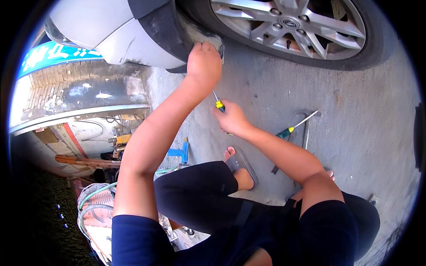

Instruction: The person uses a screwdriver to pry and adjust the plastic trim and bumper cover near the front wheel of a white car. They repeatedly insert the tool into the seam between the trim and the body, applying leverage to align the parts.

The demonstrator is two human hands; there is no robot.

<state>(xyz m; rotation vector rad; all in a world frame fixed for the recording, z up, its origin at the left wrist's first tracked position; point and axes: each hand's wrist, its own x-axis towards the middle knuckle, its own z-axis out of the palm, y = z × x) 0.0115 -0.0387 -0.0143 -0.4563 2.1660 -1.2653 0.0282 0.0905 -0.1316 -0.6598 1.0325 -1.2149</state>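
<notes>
My left hand point(204, 66) is up at the lower rear edge of the car's bumper point(155, 37), its fingers curled around the dirty wheel arch liner point(199, 35) beside the tyre. The fingertips are partly hidden there. Lower and to the right, my right hand point(231, 117) is closed around a screwdriver point(219, 105) with a yellow and dark green handle. Its metal shaft slants up toward my left hand and wrist, which hide the tip. A second screwdriver point(290, 130) of the same colours lies on the concrete, next to a hammer point(306, 133).
The car's wheel point(290, 22), with silver spokes, stands just above and right of my hands. My sandalled foot point(242, 170) is below them. At left are a blue air blow gun point(179, 153), hoses point(95, 193) and a cluttered doorway.
</notes>
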